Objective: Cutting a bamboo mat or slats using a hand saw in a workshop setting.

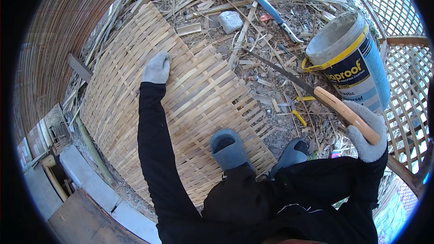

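A large mat of woven split bamboo (190, 95) lies across the ground before me. Over its upper middle is my left hand (157, 68), in a pale grey work glove, its fingers curled closed; whether anything is pinched in them is hidden. At the right, my gloved right hand (368, 129) is wrapped round the light wooden handle of a long knife (337, 104). Its narrow dark blade points up and left, beyond the mat's ragged right edge, over the littered ground. My blue-grey slippers show below, the left one (228, 149) on the mat.
Beside my right hand stands a tall bucket (373, 79) with a yellow rim. Ahead lie a blue curved-handled tool (271, 11), a grey stone (230, 21) and loose bamboo strips (312, 0). A lattice (398, 81) borders the right, a slatted screen (58, 40) the left; concrete blocks (88, 178) sit lower left.
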Tool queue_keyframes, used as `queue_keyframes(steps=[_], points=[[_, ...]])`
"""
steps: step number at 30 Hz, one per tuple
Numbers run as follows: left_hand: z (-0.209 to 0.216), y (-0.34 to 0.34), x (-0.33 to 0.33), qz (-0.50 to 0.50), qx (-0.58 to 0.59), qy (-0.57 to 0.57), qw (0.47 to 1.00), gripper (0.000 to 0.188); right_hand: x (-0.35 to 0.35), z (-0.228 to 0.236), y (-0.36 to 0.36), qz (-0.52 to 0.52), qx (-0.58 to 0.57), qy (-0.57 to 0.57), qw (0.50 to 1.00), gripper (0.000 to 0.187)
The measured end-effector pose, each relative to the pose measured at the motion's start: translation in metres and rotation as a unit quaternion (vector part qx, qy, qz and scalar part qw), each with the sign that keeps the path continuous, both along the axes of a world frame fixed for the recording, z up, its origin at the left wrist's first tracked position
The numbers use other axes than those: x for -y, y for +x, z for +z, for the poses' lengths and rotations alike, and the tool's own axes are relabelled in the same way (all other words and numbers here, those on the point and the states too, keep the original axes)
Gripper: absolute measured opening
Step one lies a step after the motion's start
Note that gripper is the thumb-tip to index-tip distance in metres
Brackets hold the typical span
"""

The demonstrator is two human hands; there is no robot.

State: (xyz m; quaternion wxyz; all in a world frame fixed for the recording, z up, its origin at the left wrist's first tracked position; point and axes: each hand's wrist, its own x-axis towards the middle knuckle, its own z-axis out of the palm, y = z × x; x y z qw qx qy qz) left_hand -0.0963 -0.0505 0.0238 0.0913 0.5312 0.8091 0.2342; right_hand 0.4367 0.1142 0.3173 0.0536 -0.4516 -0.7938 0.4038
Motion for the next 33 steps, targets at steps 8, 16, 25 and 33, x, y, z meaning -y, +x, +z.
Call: queue_keyframes(steps=[8, 16, 25, 33], points=[[0.012, 0.003, 0.003, -0.044, -0.053, -0.041, 0.997, 0.013, -0.001, -0.001, 0.003, 0.018, 0.002, 0.012, 1.0, 0.058], [0.013, 0.007, -0.001, -0.033, -0.048, -0.035, 0.998, 0.01, 0.001, 0.001, 0.0, 0.006, 0.003, 0.003, 1.0, 0.058], [0.001, -0.004, -0.01, 0.094, 0.136, 0.024, 0.986, 0.022, 0.003, 0.004, -0.004, -0.009, 0.004, -0.014, 1.0, 0.061], [0.03, 0.003, -0.072, 0.23, 0.224, 0.121, 0.939, 0.029, 0.006, 0.001, -0.005, -0.009, 0.003, -0.018, 1.0, 0.061]])
